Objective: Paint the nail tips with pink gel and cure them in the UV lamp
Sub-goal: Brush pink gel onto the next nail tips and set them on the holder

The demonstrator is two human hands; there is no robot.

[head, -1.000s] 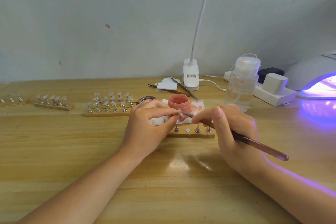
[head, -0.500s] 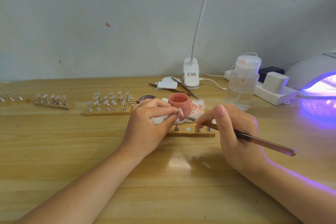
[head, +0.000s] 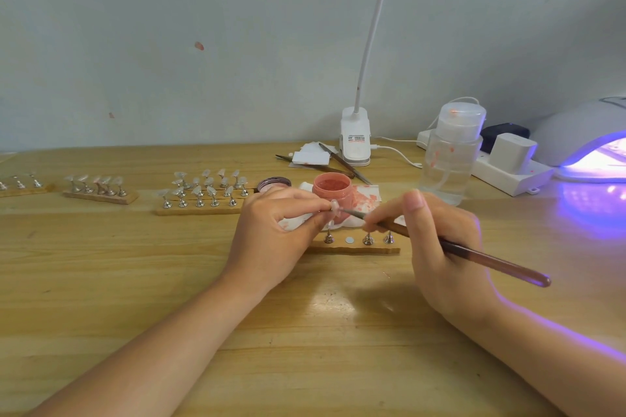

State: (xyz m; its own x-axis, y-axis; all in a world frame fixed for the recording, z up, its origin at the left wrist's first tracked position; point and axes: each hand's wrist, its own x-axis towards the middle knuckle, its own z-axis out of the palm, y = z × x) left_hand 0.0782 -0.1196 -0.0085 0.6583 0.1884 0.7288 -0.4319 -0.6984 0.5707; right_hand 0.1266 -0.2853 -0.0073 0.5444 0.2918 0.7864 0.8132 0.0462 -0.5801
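My left hand (head: 277, 230) pinches a small clear nail tip (head: 335, 206) on its metal stand, held up in front of the open pink gel jar (head: 332, 194). My right hand (head: 430, 240) grips a long brown brush (head: 474, 256), and the bristle end touches the nail tip. Below the hands lies a wooden holder strip (head: 355, 250) with three metal pegs and one bare magnet spot. The UV lamp (head: 589, 145) glows violet at the far right edge.
Three more wooden strips (head: 196, 208) with nail tips on pegs line the left side of the table. A stained tissue (head: 366, 196) lies under the jar, whose lid (head: 273, 183) sits beside it. A clear pump bottle (head: 450, 159), a power strip (head: 508, 173), a clip lamp (head: 355, 142) and tweezers (head: 338, 162) stand behind.
The brush handle has dipped and swung slightly right while its tip stays on the nail tip. My left hand holds the tip in nearly the same place.
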